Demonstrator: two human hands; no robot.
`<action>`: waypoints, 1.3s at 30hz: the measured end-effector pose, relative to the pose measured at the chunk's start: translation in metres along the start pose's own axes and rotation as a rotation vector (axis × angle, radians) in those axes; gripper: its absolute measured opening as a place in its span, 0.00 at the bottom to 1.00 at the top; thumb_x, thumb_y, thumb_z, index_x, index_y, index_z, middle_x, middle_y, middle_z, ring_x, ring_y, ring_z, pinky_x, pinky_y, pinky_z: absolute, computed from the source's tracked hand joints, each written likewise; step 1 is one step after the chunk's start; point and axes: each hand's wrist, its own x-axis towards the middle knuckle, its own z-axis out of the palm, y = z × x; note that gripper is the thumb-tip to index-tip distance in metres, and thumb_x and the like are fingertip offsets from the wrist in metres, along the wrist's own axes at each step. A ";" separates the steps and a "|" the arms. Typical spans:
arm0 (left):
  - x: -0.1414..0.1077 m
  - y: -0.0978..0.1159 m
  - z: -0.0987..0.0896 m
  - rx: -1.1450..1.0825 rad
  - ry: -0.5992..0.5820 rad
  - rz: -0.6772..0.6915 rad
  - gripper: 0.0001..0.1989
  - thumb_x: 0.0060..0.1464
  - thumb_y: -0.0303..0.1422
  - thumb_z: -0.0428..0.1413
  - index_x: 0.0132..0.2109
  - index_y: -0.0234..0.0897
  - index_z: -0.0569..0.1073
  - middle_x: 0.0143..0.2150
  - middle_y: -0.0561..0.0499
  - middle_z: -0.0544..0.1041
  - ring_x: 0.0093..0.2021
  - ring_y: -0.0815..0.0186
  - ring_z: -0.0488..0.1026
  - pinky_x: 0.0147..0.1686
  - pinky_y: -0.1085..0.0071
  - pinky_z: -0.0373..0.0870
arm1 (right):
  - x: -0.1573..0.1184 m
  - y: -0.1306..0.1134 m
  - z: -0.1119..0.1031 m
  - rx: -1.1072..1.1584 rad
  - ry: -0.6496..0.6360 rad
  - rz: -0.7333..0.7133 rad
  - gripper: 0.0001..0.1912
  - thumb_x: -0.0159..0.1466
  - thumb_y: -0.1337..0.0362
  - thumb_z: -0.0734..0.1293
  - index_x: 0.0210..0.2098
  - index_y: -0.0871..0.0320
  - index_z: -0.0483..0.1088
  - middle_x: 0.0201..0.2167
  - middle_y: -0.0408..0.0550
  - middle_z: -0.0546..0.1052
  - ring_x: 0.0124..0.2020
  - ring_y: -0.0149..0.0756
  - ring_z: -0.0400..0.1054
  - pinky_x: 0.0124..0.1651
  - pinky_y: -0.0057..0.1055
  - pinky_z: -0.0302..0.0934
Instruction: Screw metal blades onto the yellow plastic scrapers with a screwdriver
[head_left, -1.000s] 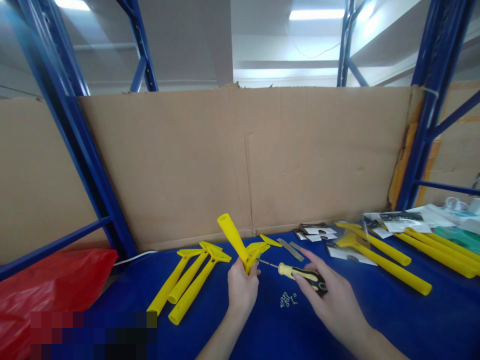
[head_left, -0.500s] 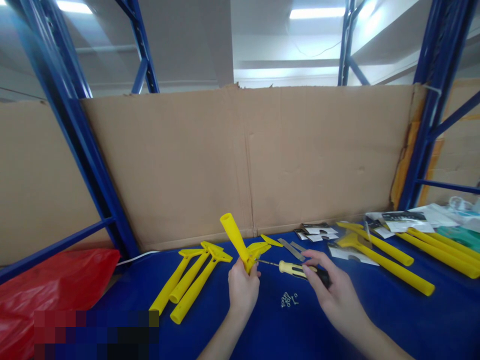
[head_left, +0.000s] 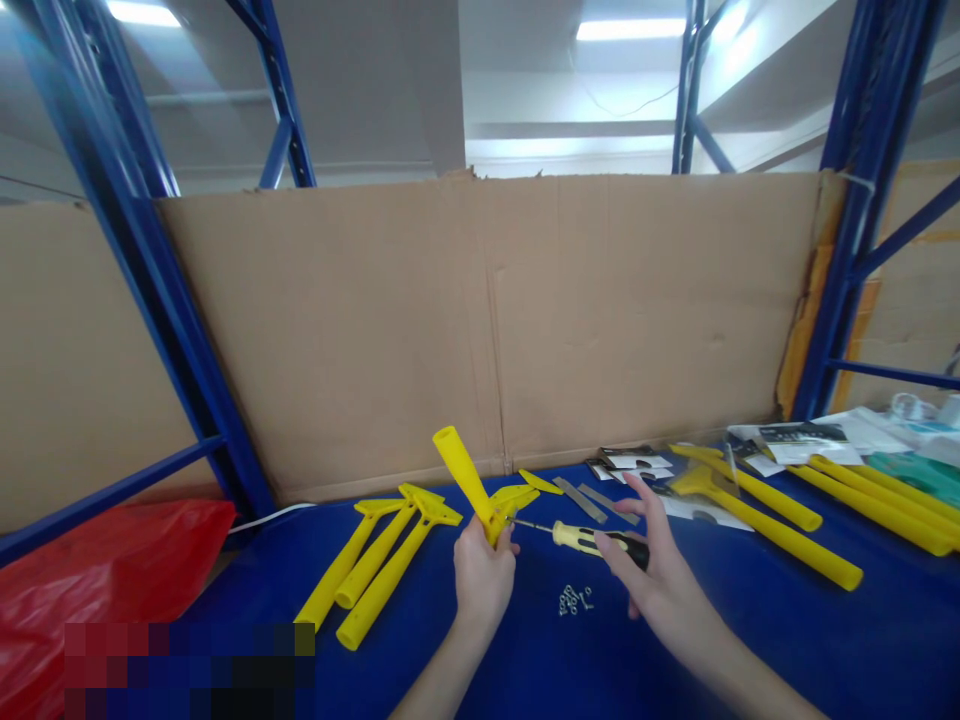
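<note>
My left hand [head_left: 485, 575] is closed round the head end of a yellow scraper handle [head_left: 460, 468], whose hollow tube tilts up and to the left. A screwdriver [head_left: 589, 538] with a cream and black grip lies against my right hand [head_left: 654, 560], its tip at the head of the handle. The thumb touches the grip while the index finger is raised off it; the lower fingers are partly hidden. Small screws and nuts [head_left: 571, 600] lie on the blue table below the screwdriver. Behind it are flat metal blades [head_left: 580, 499] and a loose yellow piece [head_left: 540, 482].
Several yellow handles [head_left: 385, 580] lie left of my hands, and more [head_left: 780, 525] lie at the right beside packets [head_left: 634, 460]. Red plastic [head_left: 112, 560] covers the left side. A cardboard wall [head_left: 375, 330] stands behind the blue table [head_left: 262, 580], between blue posts [head_left: 862, 210].
My right hand's fingers have spread, with the index finger lifting off the screwdriver grip. My left hand keeps hold of the yellow handle. The view has shifted slightly.
</note>
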 end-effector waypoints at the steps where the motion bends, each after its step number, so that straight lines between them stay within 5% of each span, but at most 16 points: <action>1: 0.000 0.000 0.001 -0.003 -0.001 -0.008 0.04 0.51 0.26 0.55 0.37 0.33 0.72 0.29 0.47 0.77 0.27 0.62 0.76 0.21 0.74 0.66 | 0.000 -0.002 0.000 0.023 0.001 -0.011 0.36 0.57 0.49 0.65 0.61 0.49 0.53 0.45 0.51 0.74 0.16 0.27 0.65 0.09 0.23 0.55; 6: -0.002 0.001 0.002 -0.041 -0.001 -0.011 0.05 0.49 0.25 0.57 0.36 0.34 0.73 0.29 0.49 0.77 0.25 0.65 0.76 0.22 0.75 0.67 | 0.002 -0.002 0.000 -0.051 0.014 -0.007 0.24 0.58 0.47 0.63 0.47 0.56 0.69 0.29 0.46 0.76 0.10 0.26 0.59 0.12 0.26 0.58; 11: -0.002 0.001 0.002 -0.038 0.023 -0.021 0.04 0.51 0.26 0.55 0.36 0.33 0.72 0.30 0.47 0.78 0.27 0.62 0.77 0.20 0.74 0.67 | 0.003 0.002 -0.004 -0.056 -0.006 -0.084 0.28 0.58 0.53 0.64 0.56 0.50 0.59 0.42 0.49 0.73 0.15 0.25 0.62 0.13 0.25 0.58; 15: -0.001 -0.003 0.002 -0.022 0.004 0.006 0.04 0.50 0.26 0.56 0.36 0.34 0.72 0.29 0.48 0.78 0.26 0.64 0.76 0.22 0.75 0.67 | 0.004 0.000 -0.007 -0.155 -0.018 -0.071 0.16 0.60 0.52 0.60 0.43 0.54 0.66 0.28 0.44 0.72 0.19 0.30 0.63 0.20 0.26 0.63; 19: 0.000 -0.003 0.002 -0.026 0.005 -0.010 0.04 0.50 0.26 0.56 0.36 0.34 0.72 0.28 0.48 0.78 0.26 0.63 0.76 0.20 0.75 0.65 | 0.003 -0.001 -0.007 -0.055 -0.019 0.006 0.28 0.58 0.51 0.62 0.56 0.49 0.56 0.45 0.50 0.71 0.18 0.29 0.64 0.11 0.25 0.56; 24: 0.000 0.001 -0.001 0.005 0.000 0.005 0.04 0.50 0.25 0.55 0.35 0.34 0.72 0.29 0.48 0.77 0.27 0.63 0.76 0.22 0.74 0.67 | 0.001 -0.001 -0.008 -0.124 -0.100 0.044 0.20 0.61 0.48 0.58 0.45 0.55 0.66 0.29 0.46 0.74 0.23 0.34 0.69 0.21 0.28 0.65; 28: -0.001 0.003 -0.001 0.013 0.001 0.001 0.04 0.50 0.26 0.55 0.36 0.33 0.72 0.30 0.47 0.78 0.27 0.63 0.76 0.22 0.74 0.68 | -0.001 -0.002 -0.009 -0.044 -0.078 0.043 0.29 0.59 0.48 0.61 0.58 0.49 0.56 0.43 0.50 0.72 0.21 0.32 0.68 0.12 0.25 0.56; 32: -0.002 0.002 0.001 0.042 -0.018 0.016 0.05 0.51 0.25 0.54 0.37 0.33 0.72 0.29 0.48 0.77 0.27 0.64 0.76 0.22 0.75 0.67 | -0.004 -0.006 -0.009 -0.129 -0.082 0.011 0.24 0.62 0.47 0.58 0.48 0.57 0.68 0.20 0.42 0.70 0.18 0.32 0.64 0.18 0.27 0.59; 37: -0.002 0.003 0.002 0.076 -0.023 0.038 0.05 0.52 0.23 0.52 0.37 0.32 0.72 0.28 0.50 0.77 0.25 0.67 0.75 0.23 0.77 0.67 | -0.011 -0.012 -0.008 -0.037 0.003 -0.032 0.29 0.60 0.49 0.62 0.58 0.50 0.57 0.40 0.47 0.75 0.17 0.29 0.64 0.14 0.25 0.57; 39: -0.003 0.004 0.002 0.090 -0.026 0.034 0.06 0.52 0.23 0.52 0.37 0.33 0.72 0.28 0.50 0.76 0.25 0.68 0.75 0.23 0.77 0.67 | -0.011 -0.013 -0.009 -0.120 -0.022 -0.070 0.23 0.60 0.48 0.61 0.50 0.53 0.66 0.32 0.46 0.76 0.17 0.30 0.64 0.18 0.27 0.62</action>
